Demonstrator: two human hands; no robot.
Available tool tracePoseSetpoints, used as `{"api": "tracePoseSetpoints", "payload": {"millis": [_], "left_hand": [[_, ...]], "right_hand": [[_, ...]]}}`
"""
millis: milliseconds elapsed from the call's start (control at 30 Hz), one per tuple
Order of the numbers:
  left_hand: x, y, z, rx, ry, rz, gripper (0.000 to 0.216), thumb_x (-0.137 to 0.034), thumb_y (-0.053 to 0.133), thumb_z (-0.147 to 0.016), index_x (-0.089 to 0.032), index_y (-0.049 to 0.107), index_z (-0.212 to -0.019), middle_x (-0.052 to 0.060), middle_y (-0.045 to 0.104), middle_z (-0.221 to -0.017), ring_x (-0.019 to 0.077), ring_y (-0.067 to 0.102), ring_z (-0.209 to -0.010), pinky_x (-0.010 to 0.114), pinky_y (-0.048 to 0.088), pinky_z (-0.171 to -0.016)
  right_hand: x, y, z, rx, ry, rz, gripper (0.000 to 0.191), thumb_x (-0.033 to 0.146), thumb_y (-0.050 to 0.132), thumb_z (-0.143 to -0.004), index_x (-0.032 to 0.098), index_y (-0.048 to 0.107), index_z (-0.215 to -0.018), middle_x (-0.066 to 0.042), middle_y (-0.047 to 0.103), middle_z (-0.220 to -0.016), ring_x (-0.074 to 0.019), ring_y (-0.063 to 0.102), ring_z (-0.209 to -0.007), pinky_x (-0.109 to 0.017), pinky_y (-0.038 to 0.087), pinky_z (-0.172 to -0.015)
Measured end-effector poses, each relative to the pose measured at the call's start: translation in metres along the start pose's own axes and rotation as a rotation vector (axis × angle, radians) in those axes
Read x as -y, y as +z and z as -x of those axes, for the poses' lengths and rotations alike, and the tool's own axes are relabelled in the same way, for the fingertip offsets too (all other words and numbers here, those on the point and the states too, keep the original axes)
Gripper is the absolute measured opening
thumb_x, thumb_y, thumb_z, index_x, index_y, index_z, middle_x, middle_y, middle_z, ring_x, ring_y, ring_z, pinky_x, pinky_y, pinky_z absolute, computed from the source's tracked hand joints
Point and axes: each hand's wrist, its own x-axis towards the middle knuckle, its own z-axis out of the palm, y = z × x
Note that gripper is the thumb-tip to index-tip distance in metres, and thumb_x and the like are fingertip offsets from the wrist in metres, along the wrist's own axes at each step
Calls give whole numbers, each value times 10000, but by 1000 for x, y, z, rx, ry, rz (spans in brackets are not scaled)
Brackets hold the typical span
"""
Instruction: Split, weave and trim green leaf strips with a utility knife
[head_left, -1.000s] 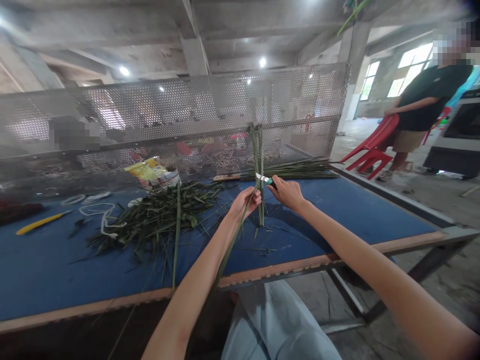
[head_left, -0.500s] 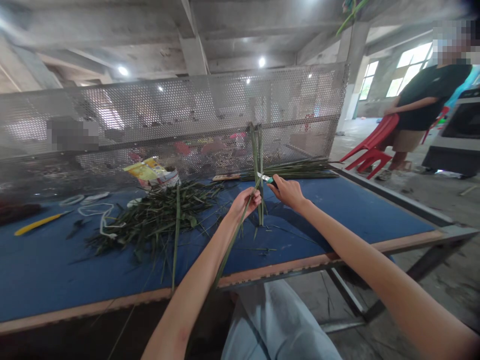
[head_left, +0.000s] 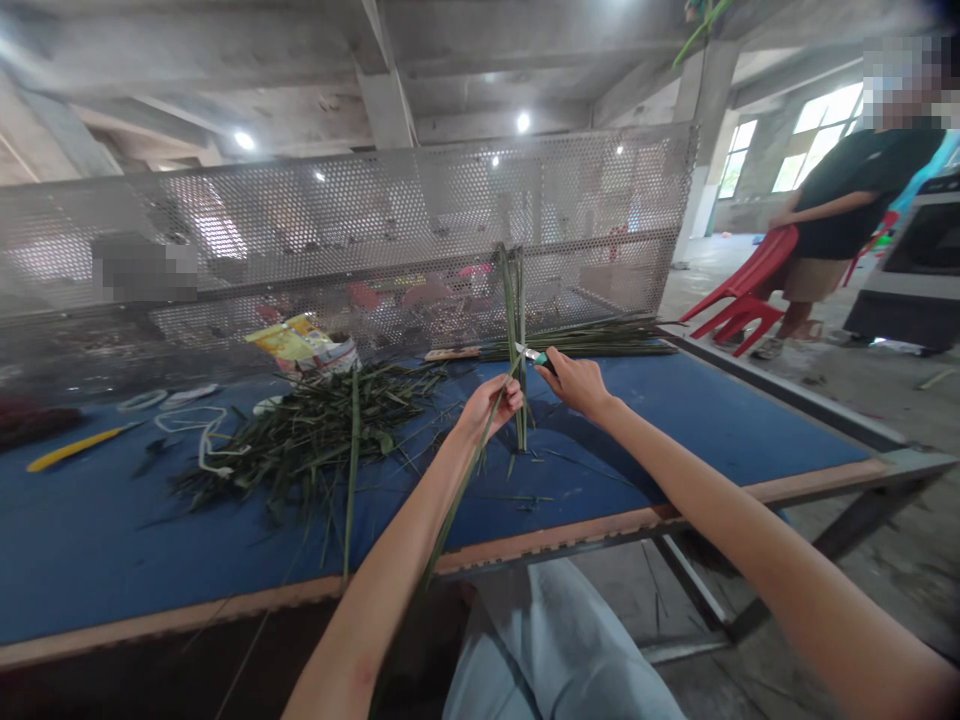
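My left hand (head_left: 491,405) is shut on a long, narrow green leaf (head_left: 465,480), whose tail runs down toward the table's near edge. An upright bunch of green leaf strips (head_left: 514,340) rises right beside those fingers. My right hand (head_left: 577,385) grips a small knife with a green handle (head_left: 534,355), its blade against or just by the bunch. Behind the knife lies a bundle of long leaves (head_left: 577,342). To the left, a loose heap of cut leaves (head_left: 315,440) covers part of the blue-topped table (head_left: 112,540).
A yellow-handled tool (head_left: 82,447), white cord (head_left: 199,430) and a printed bag (head_left: 300,345) lie on the table. A perforated metal screen (head_left: 360,230) stands behind it. To the right, a person (head_left: 855,190) stands by a red plastic chair (head_left: 742,290).
The view has shifted very slightly. The knife blade sits a little closer to the upright bunch, and both hands keep their hold.
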Motion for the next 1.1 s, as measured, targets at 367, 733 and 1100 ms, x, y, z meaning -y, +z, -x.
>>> {"api": "tracePoseSetpoints", "payload": {"millis": [367,733,1100], "left_hand": [[-1,-6,2,47,26,-25,285,-161,471,-865,-154,408,-587,0,412,-616,83,426,-521,225,354,-523],[6,-7,-4,-147,126,-463,181,-278,627,-754,-126,569,-675,33,595,-690,94,529,-563,221,398,-564],[11,2,0,-99,85,-779,247,-368,654,-711,-135,638,-629,43,638,-652,106,536,-510,240,414,-528]], "right_hand": [[-70,-12,-3,-90,490,-66,514,480,139,-972,110,459,-1129,-179,658,-842,-251,614,-740,-303,292,-618],[-31,2,-8,-154,334,-923,454,623,474,-807,177,552,-764,4,478,-570,-123,435,-496,-247,315,-499],[-14,5,-6,67,277,-1635,399,503,680,-717,194,461,-592,84,277,-462,-50,239,-378,-239,216,-378]]}}
